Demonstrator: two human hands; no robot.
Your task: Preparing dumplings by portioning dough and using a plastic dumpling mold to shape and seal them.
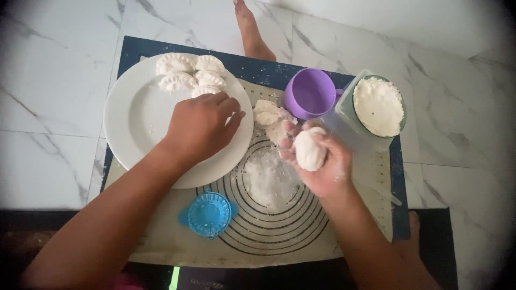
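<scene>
My left hand hovers over the white plate, fingers curled, beside several crimped white dumplings at the plate's far side; whether it holds one I cannot tell. My right hand cups a smooth white dough ball above the baking mat. A loose pile of flour and a rough lump of dough lie on the mat between the hands.
A blue round dumpling press lies on the mat's near side. A purple cup and a clear container of white filling stand at the far right. A bare foot rests on the marble floor beyond the mat.
</scene>
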